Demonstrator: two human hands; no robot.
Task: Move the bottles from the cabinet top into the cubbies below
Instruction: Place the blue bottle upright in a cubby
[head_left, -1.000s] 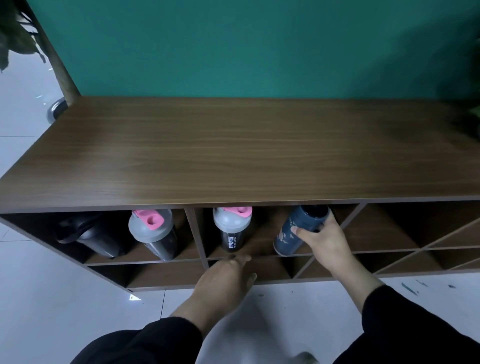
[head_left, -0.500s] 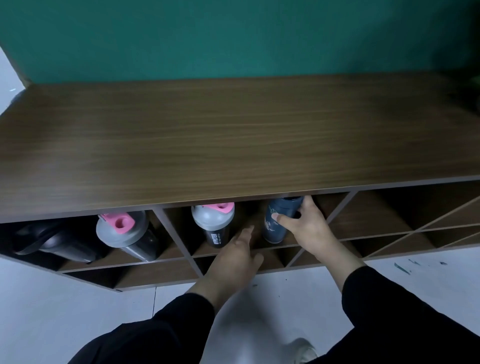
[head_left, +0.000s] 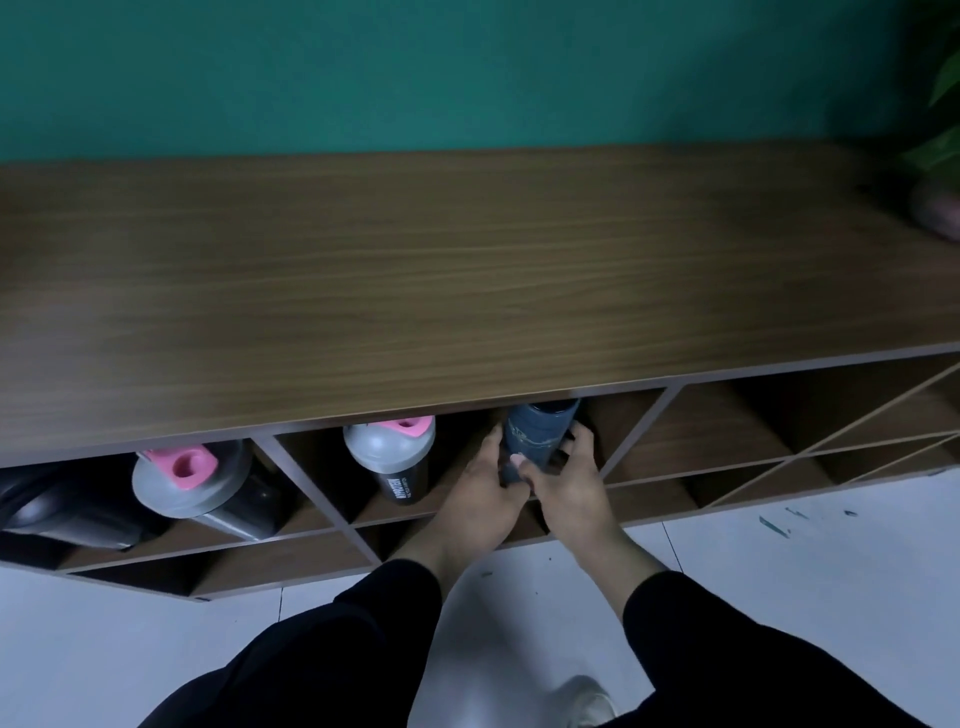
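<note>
A dark blue bottle (head_left: 540, 434) stands upright inside the middle cubby of the wooden cabinet (head_left: 467, 270), its top hidden by the cabinet's front edge. My right hand (head_left: 563, 480) grips its lower right side. My left hand (head_left: 480, 491) presses against its left side, fingers wrapped around the base. In the same cubby, to the left, stands a shaker bottle (head_left: 392, 460) with a grey lid and pink cap. The cubby further left holds a second grey-and-pink shaker (head_left: 195, 488) lying tilted and a black bottle (head_left: 57, 512) lying on its side.
The cabinet top is bare wood under a teal wall. A potted plant (head_left: 935, 156) sits at its far right end. Cubbies (head_left: 753, 431) to the right, with diagonal dividers, hold nothing I can see. White tiled floor (head_left: 779, 561) lies below, with my shoe (head_left: 587, 701).
My left hand rose from the shelf edge and closed on the blue bottle's left side. The bottle went from tilted to upright, deeper in the cubby. The view shifted right.
</note>
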